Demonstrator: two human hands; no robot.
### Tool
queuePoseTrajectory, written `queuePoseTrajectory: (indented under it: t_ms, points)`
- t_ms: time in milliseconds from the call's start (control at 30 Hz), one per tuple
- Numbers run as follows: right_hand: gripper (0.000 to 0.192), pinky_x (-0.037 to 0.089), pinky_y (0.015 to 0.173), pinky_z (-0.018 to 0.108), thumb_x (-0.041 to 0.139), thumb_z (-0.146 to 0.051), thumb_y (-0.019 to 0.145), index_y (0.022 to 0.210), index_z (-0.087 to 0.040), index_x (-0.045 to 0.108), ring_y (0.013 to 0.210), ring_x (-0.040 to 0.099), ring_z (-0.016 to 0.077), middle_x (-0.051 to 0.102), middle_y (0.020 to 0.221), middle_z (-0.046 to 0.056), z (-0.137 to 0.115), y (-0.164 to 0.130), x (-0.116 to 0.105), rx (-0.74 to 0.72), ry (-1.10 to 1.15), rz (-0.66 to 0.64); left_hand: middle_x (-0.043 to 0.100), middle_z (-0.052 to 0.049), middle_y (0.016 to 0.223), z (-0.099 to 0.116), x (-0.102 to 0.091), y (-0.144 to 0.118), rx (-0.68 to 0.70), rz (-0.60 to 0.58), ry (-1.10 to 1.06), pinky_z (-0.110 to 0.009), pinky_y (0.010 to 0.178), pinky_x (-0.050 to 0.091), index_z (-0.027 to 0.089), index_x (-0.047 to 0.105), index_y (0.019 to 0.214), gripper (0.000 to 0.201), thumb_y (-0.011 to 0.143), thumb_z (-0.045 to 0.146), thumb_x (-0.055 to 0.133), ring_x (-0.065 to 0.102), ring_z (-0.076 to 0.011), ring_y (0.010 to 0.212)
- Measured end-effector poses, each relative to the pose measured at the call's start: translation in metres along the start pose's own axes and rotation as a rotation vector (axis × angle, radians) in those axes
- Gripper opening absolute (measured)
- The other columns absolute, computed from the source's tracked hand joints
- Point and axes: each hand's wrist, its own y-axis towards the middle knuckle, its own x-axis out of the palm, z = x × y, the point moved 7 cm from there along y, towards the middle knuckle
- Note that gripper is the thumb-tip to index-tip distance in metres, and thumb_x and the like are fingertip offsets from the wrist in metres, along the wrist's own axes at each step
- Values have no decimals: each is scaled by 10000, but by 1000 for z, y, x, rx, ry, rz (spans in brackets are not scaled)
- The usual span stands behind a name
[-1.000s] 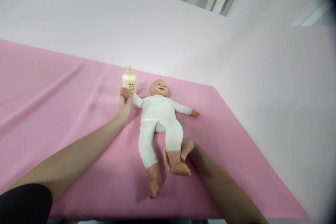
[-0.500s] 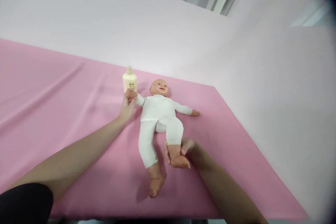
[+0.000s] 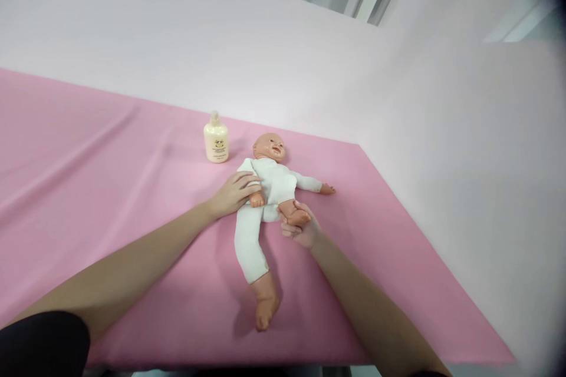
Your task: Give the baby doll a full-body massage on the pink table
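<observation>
A baby doll [image 3: 274, 179] in a white suit lies on its back on the pink cloth [image 3: 110, 188]. My left hand [image 3: 232, 193] holds the doll's arm folded across its belly. My right hand [image 3: 300, 228] grips the doll's foot and has the leg bent up against the belly. The doll's other leg [image 3: 250, 247] lies straight toward me, and its other arm [image 3: 316, 185] stretches out to the right.
A cream lotion bottle [image 3: 216, 138] stands upright on the cloth just left of the doll's head. White walls close in behind and to the right. The cloth's front edge [image 3: 265, 359] runs near me.
My left hand has brought the doll's arm from beside the bottle down onto its belly. My right hand has pushed the foot away from me, bending the leg up to the belly.
</observation>
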Motion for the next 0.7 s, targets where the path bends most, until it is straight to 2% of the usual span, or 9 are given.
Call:
queuePoseTrajectory:
  t_ms: [233, 367, 400, 467, 533, 600, 667, 700]
  points:
    - [432, 179, 413, 205, 282, -422, 906, 900, -118, 589, 356, 148, 33, 519, 549, -23, 1, 3, -3, 16, -11, 100, 577, -77, 1205, -4, 3, 1, -49, -31, -51, -444, 1002, 335, 238, 612, 1079, 260, 876, 215, 451, 408, -246, 1194]
    - [420, 198, 407, 202, 293, -422, 899, 940, -118, 581, 348, 160, 30, 536, 574, -21, 0, 3, -6, 3, -77, 70, 552, -83, 1229, -11, 1, -2, -123, 13, -128, -440, 1019, 314, 222, 564, 1146, 290, 886, 249, 439, 417, -240, 1189]
    - [409, 215, 408, 203, 319, -429, 890, 950, -119, 578, 348, 189, 31, 545, 587, -17, 1, 1, -6, -2, -117, 42, 548, -89, 1227, -14, -1, -3, -163, 50, -160, -439, 1022, 311, 213, 549, 1159, 299, 882, 260, 447, 425, -239, 1182]
    - [375, 289, 434, 208, 416, -450, 852, 947, -124, 575, 394, 337, 50, 572, 638, 3, 2, -4, -4, -48, -219, -38, 555, -101, 1191, -24, -6, -7, -270, 166, -233, -433, 1018, 318, 190, 538, 1148, 303, 867, 285, 475, 454, -239, 1148]
    - [390, 397, 531, 233, 552, -469, 771, 948, -123, 572, 564, 525, 106, 613, 736, 42, 6, -11, 4, -56, -339, -169, 569, -103, 1133, -40, -11, -14, -409, 317, -329, -419, 1004, 345, 176, 538, 1102, 288, 853, 316, 499, 485, -235, 1106]
    - [453, 450, 633, 275, 660, -460, 684, 960, -114, 567, 713, 595, 165, 642, 827, 80, 17, -19, 15, 54, -460, -321, 562, -101, 1124, -59, -13, -24, -554, 469, -460, -404, 1000, 365, 181, 515, 1083, 292, 847, 352, 513, 496, -230, 1104]
    - [472, 462, 643, 287, 721, -403, 636, 968, -106, 567, 710, 604, 173, 659, 860, 102, 31, -27, 22, 256, -576, -442, 510, -101, 1218, -80, -13, -37, -690, 612, -590, -391, 1033, 344, 205, 454, 1145, 357, 843, 382, 528, 459, -224, 1180]
    - [456, 462, 626, 277, 737, -364, 629, 964, -105, 570, 687, 600, 165, 664, 853, 103, 34, -29, 23, 320, -617, -462, 459, -100, 1290, -89, -13, -43, -748, 677, -650, -385, 1054, 324, 223, 405, 1199, 414, 843, 390, 533, 421, -221, 1231]
